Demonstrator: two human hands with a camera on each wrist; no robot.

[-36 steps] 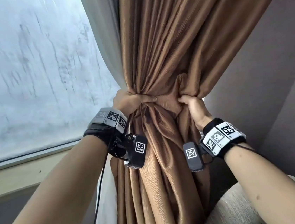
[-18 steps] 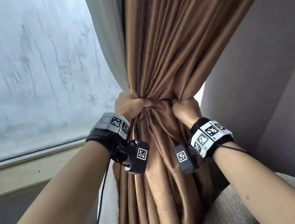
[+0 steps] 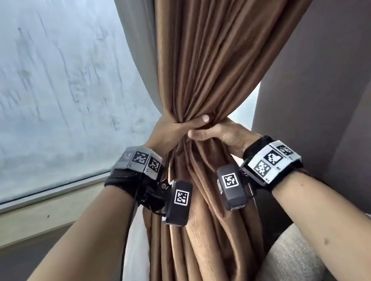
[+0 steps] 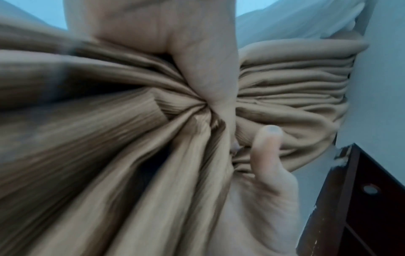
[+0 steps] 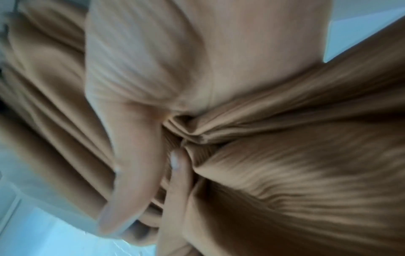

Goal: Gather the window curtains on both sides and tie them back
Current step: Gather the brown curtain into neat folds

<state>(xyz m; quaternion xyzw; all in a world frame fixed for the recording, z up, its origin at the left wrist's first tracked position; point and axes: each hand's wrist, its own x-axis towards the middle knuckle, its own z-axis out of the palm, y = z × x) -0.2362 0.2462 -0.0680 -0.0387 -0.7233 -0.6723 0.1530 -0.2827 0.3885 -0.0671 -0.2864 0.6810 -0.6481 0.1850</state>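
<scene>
Two hands, left hand (image 3: 167,134), right hand (image 3: 223,133), gripping one curtain (image 3: 198,58)

Left of the gathered brown curtain (image 3: 196,58) there is open room in front of the window glass (image 3: 46,86), down to the sill (image 3: 38,217). On its right the wall (image 3: 325,78) stands close, leaving only a narrow gap, and a grey cushion (image 3: 293,262) blocks the way below.

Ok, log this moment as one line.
phase: cinching | left hand: grips brown curtain | right hand: grips brown curtain | tieback: none visible
</scene>
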